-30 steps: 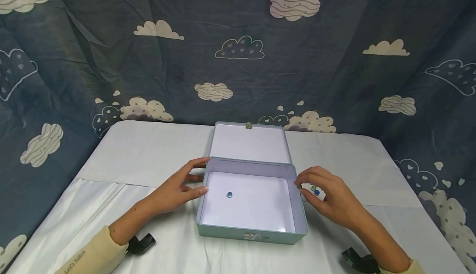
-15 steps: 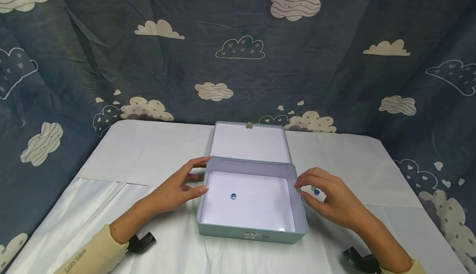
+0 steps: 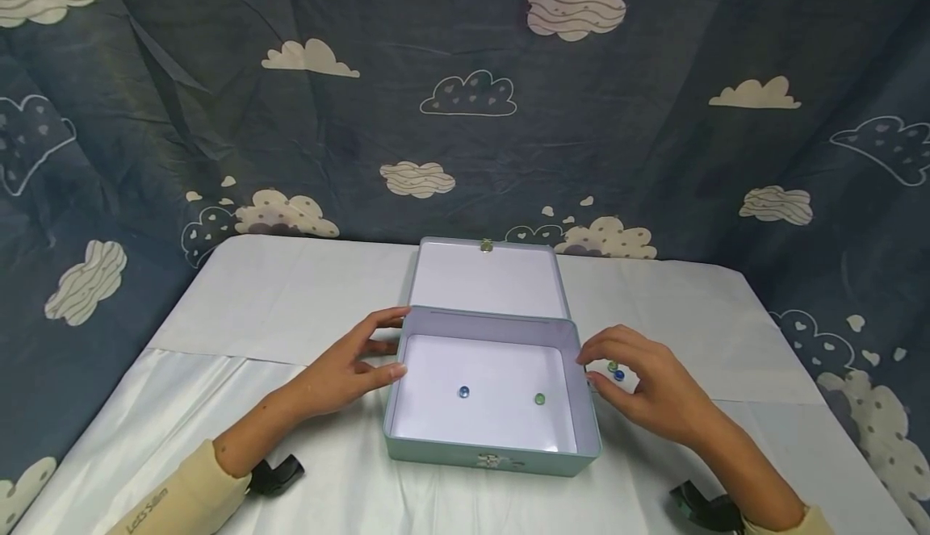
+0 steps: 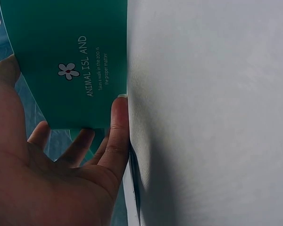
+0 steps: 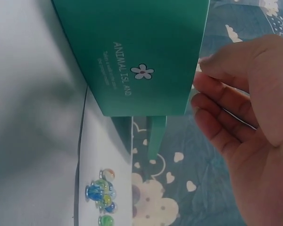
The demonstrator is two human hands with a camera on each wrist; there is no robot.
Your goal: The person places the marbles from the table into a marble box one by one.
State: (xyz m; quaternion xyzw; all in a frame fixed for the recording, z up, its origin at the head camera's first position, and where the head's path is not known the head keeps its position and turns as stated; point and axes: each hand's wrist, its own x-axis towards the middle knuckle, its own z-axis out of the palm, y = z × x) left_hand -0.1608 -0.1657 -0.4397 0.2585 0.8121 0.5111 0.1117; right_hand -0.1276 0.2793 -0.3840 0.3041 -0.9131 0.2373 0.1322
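Observation:
An opened green tin box (image 3: 494, 459) with a pale interior stands on the white cloth. Inside it lie a light blue marble (image 3: 463, 392) left of centre and a green marble (image 3: 540, 399) towards the right. My left hand (image 3: 341, 374) rests at the box's left side, thumb and index finger spread along the rim, other fingers against the wall. My right hand (image 3: 647, 382) hovers at the right rim with loosely bent fingers; in the right wrist view no marble shows between its fingertips (image 5: 203, 84). Several more marbles (image 5: 104, 193) lie on the cloth past the box's right side.
The box's lid (image 3: 490, 281) leans back behind it, with a small clasp (image 3: 487, 245) at its top edge. A white cloth (image 3: 291, 301) covers the table. Behind hangs a dark curtain (image 3: 465, 27) with a cloud print.
A green marble that was at my right fingertips over the rim is now inside the box. The light blue marble has rolled slightly right and nearer. My left hand has stayed in place.

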